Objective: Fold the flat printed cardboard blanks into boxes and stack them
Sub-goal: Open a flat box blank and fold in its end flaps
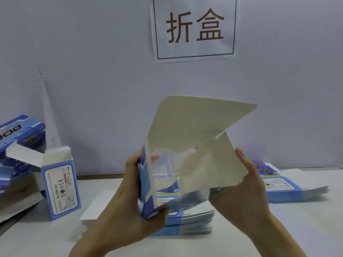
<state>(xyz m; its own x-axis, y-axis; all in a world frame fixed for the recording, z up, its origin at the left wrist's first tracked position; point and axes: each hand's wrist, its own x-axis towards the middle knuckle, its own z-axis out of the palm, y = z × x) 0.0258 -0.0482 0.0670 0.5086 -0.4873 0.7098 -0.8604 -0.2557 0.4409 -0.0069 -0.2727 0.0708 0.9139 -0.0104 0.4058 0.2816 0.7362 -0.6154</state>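
I hold a half-opened blue printed cardboard blank [193, 145] in the air at the centre of the view, its grey inner side facing me and a clear window in it. My left hand [135, 193] grips its blue left side panel, thumb at the bottom corner. My right hand [246, 184] holds the right edge of the grey panel. Under both hands lies a stack of flat blanks [191, 219] on the white table. A folded box [61, 184] stands upright at the left with its top flap open.
More folded blue boxes [18, 138] are piled at the far left. A second stack of flat blanks [289, 188] lies at the right. A white wall with a paper sign [194, 28] rises behind the table [55, 236].
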